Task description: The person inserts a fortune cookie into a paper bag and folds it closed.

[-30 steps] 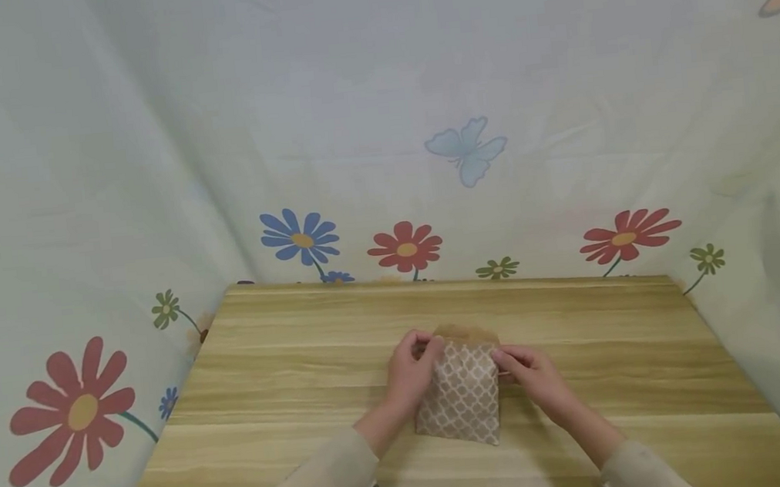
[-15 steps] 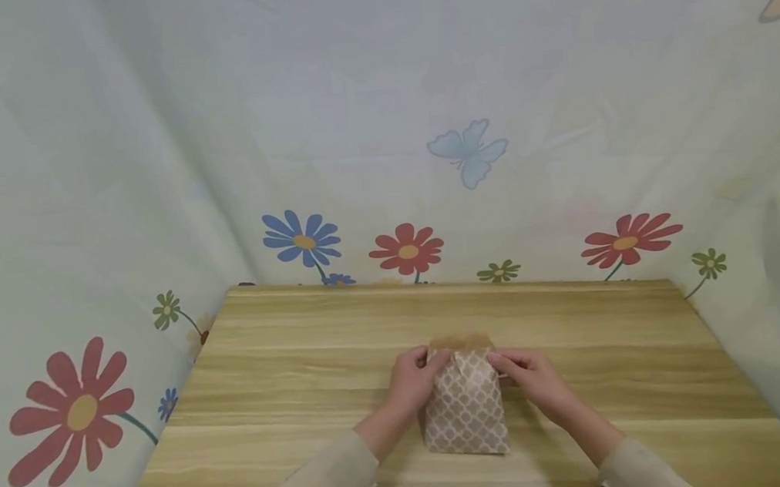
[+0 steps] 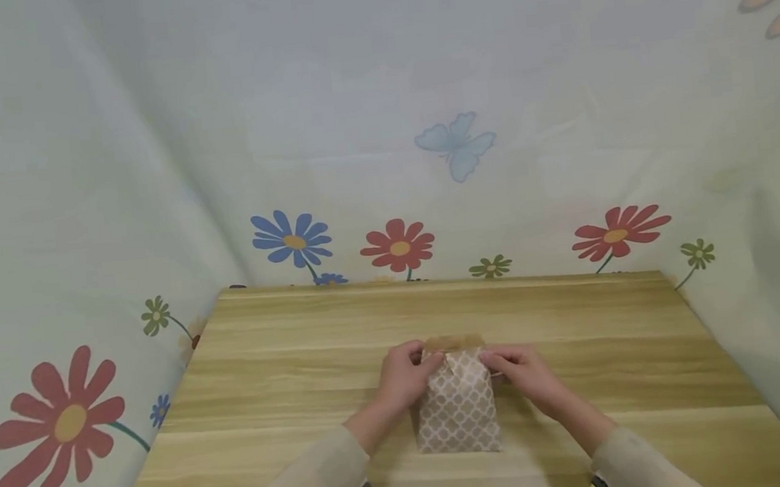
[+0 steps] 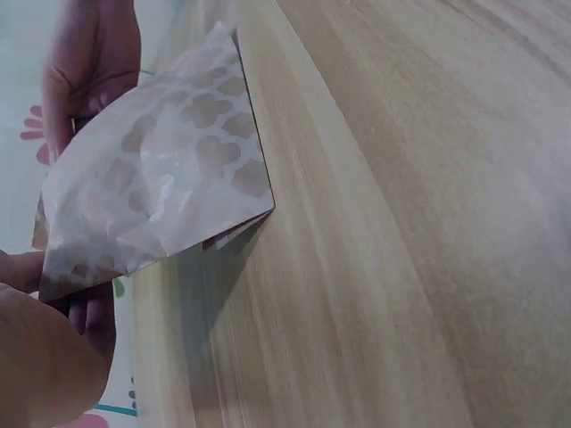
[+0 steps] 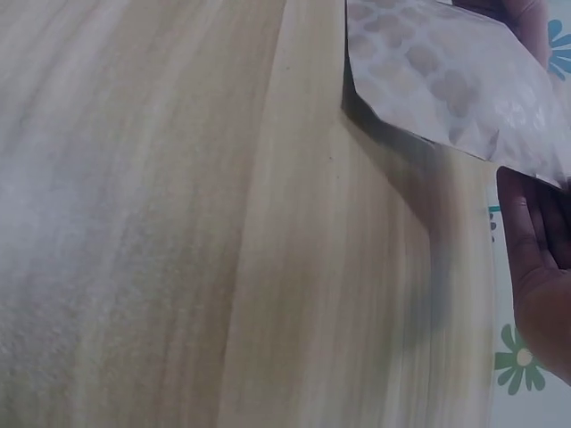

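While our left hand (image 3: 402,378) and right hand (image 3: 521,371) pinch the top corners of the patterned paper bag (image 3: 457,412), it lies mid-table (image 3: 270,385); its contents are hidden from us

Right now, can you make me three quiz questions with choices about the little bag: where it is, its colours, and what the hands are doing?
1. Where is the paper bag?
A. on the wooden table
B. on the floor
C. pinned to the curtain

2. What colours is the bag?
A. blue with stars
B. brown with a white pattern
C. plain red

3. What are the hands doing?
A. lying flat, apart from the bag
B. only one touches it
C. the left hand and right hand both hold its top

Answers: 1 A, it rests on the wood. 2 B, white lattice on brown. 3 C, fingers pinch both top corners.
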`<move>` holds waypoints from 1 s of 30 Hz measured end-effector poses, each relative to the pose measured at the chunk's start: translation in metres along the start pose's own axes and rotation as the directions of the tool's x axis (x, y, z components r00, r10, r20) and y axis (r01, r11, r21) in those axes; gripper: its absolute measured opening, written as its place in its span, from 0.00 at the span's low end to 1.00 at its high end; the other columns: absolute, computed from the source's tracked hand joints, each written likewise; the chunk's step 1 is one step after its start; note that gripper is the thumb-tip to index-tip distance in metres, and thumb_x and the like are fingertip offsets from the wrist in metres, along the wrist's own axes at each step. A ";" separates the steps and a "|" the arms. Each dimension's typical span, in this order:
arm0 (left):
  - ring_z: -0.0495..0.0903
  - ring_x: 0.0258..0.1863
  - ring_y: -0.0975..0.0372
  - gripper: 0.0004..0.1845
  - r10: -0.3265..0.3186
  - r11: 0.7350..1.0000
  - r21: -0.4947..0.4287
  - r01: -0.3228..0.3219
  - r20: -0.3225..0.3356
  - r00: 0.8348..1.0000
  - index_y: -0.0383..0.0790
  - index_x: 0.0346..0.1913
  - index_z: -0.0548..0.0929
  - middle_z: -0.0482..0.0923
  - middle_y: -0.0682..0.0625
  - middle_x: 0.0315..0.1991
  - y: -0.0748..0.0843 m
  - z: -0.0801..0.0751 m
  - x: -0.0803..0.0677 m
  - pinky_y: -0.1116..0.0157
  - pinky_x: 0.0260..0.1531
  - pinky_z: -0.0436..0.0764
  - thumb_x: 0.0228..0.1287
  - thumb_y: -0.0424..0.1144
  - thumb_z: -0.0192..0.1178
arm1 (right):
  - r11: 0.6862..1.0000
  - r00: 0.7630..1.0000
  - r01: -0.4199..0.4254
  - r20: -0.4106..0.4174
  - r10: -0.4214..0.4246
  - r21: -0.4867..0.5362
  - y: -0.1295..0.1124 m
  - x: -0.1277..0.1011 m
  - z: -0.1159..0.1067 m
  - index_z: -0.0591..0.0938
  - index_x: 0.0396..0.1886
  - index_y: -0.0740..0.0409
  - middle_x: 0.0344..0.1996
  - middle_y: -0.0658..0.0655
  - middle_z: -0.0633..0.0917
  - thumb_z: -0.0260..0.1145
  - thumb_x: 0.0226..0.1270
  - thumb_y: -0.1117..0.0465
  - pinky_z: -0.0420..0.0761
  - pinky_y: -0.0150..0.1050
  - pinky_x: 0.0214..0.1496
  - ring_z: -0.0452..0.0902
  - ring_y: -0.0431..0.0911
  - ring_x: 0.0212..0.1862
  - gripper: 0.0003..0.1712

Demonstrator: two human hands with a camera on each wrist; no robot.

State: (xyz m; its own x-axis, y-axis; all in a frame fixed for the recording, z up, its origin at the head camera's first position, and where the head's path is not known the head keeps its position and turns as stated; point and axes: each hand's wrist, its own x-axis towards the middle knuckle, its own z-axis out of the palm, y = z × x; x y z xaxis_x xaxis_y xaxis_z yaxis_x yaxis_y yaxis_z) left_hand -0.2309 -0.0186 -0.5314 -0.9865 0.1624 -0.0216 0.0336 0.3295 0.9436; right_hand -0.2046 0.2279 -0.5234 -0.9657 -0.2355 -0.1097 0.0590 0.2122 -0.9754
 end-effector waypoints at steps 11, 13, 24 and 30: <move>0.78 0.31 0.61 0.09 -0.024 1.000 -0.010 0.024 -0.059 0.998 0.43 0.37 0.88 0.84 0.53 0.32 0.006 0.005 -0.003 0.64 0.32 0.80 0.69 0.44 0.73 | 1.000 1.000 -0.005 -0.009 0.005 0.012 0.004 -0.001 -0.001 0.86 0.59 0.72 0.53 0.63 0.90 0.61 0.85 0.55 0.84 0.38 0.59 0.86 0.43 0.53 0.23; 0.79 0.31 0.61 0.11 -0.030 0.999 -0.039 0.028 -0.056 0.998 0.43 0.38 0.88 0.85 0.52 0.33 0.005 0.005 -0.003 0.64 0.32 0.81 0.71 0.47 0.72 | 0.999 1.000 0.014 -0.007 -0.014 0.031 0.004 0.000 -0.001 0.85 0.59 0.73 0.52 0.64 0.90 0.60 0.85 0.56 0.85 0.39 0.58 0.87 0.43 0.52 0.23; 0.87 0.40 0.60 0.27 -0.038 0.973 -0.221 0.070 0.147 0.988 0.41 0.56 0.89 0.90 0.49 0.43 0.001 0.004 -0.003 0.63 0.44 0.85 0.69 0.60 0.70 | 0.997 0.999 0.030 -0.014 -0.029 0.072 -0.001 0.002 0.000 0.85 0.60 0.73 0.53 0.62 0.90 0.61 0.85 0.56 0.87 0.41 0.56 0.87 0.42 0.52 0.23; 0.87 0.38 0.61 0.26 -0.046 0.974 -0.214 0.075 0.140 0.989 0.39 0.55 0.89 0.90 0.50 0.41 -0.003 0.004 -0.003 0.64 0.41 0.86 0.67 0.57 0.73 | 0.994 0.999 0.038 0.008 -0.039 0.104 -0.001 0.002 0.000 0.84 0.60 0.74 0.53 0.62 0.90 0.60 0.86 0.56 0.88 0.41 0.55 0.87 0.42 0.52 0.23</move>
State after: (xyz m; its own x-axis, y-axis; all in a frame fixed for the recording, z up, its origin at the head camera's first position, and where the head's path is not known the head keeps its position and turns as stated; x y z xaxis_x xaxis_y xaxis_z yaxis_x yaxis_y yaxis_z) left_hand -0.2274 -0.0165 -0.5355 -0.9550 0.2753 -0.1105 -0.0755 0.1345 0.9880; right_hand -0.2071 0.2272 -0.5230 -0.9651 -0.2514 -0.0727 0.0478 0.1036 -0.9935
